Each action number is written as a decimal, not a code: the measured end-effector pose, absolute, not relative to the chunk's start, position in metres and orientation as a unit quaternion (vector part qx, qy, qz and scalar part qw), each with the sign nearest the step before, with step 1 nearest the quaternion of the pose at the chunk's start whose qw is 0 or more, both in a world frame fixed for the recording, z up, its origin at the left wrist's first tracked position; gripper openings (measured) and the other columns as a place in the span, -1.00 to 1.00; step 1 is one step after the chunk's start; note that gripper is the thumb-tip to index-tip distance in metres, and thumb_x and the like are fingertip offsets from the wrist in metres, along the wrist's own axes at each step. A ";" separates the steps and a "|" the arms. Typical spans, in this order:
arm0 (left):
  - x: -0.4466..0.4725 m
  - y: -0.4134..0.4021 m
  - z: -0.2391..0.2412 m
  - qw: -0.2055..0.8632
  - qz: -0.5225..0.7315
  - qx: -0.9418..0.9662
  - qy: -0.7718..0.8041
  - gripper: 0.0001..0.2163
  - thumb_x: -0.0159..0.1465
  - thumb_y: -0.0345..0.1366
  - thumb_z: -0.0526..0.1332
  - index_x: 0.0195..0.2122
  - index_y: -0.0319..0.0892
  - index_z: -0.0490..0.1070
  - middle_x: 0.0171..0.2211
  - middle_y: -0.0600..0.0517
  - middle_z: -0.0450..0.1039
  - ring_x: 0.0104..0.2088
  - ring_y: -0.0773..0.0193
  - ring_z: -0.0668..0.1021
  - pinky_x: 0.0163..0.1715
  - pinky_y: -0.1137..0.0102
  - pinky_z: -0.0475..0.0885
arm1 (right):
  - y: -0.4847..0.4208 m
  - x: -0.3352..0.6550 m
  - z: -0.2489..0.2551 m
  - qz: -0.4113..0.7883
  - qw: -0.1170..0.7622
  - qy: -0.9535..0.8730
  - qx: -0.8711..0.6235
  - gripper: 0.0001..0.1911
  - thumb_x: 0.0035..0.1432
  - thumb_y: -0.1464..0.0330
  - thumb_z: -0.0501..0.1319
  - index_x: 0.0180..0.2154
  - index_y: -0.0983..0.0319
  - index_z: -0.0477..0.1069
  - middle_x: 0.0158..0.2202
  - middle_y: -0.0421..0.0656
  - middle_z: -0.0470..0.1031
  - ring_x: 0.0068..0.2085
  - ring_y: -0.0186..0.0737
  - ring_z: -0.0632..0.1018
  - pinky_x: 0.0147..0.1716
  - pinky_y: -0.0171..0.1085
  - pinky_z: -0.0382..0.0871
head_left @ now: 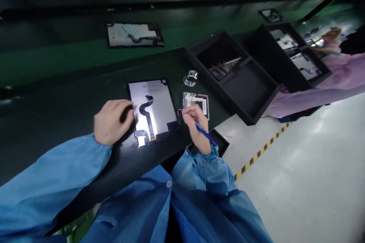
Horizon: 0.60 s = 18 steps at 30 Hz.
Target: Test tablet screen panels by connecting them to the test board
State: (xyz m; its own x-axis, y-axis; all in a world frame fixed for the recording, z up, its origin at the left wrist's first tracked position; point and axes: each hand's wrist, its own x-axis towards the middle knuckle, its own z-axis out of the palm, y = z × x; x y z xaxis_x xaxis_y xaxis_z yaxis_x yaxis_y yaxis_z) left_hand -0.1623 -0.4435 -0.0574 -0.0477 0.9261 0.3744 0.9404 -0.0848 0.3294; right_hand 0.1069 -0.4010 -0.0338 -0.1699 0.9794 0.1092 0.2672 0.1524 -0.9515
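A tablet screen panel [162, 110] lies on the dark bench with its silvery back up and a black ribbon cable [146, 115] curving over it. My left hand [112, 121] is at the panel's left edge, fingers bent, thumb and forefinger apart, gripping nothing. In my right hand [196, 125] is a slim blue pen-like tool [205, 133], its rear end toward my wrist; its tip is hidden. The right fingertips are over the near left part of a small labelled board [203, 102]. A small red loop [180, 112] shows beside those fingertips.
A shiny metal roll-like object [191, 78] stands behind the board. To the right are a divided black tray [248, 91] and another black tray [319, 78]. A second screen panel [134, 32] lies at the back. A person in pink sleeves [339, 72] is at far right.
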 end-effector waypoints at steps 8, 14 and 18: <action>-0.158 -0.412 -0.093 -0.073 -0.190 -0.815 -0.543 -0.26 0.41 0.10 -0.02 0.42 -0.39 -0.04 0.43 -0.45 -0.06 0.45 -0.29 -0.06 0.34 -0.15 0.02 | -0.402 0.054 -0.049 0.524 0.305 -0.667 -0.434 -0.67 0.26 0.14 0.21 -0.43 0.15 0.19 -0.62 -0.39 0.21 -0.57 -0.43 0.28 -0.54 -0.38 0.13; -0.167 -0.405 -0.095 -0.089 -0.186 -0.824 -0.527 -0.25 0.42 0.09 0.00 0.46 -0.27 -0.19 0.47 -0.36 -0.15 0.45 -0.27 -0.09 0.35 -0.16 -0.03 | -0.409 0.048 -0.058 0.413 0.298 -0.729 -0.457 -0.62 0.21 0.28 0.14 -0.56 0.15 0.00 -0.64 -0.38 0.02 -0.59 -0.44 0.17 -0.52 -0.37 0.11; -0.164 -0.407 -0.093 -0.099 -0.182 -0.819 -0.535 -0.26 0.42 0.07 0.00 0.45 -0.28 -0.18 0.47 -0.35 -0.15 0.45 -0.27 -0.10 0.35 -0.17 -0.04 | -0.413 0.046 -0.058 0.374 0.267 -0.760 -0.459 -0.64 0.19 0.31 0.12 -0.56 0.15 -0.01 -0.65 -0.38 -0.04 -0.61 -0.44 0.10 -0.53 -0.36 0.09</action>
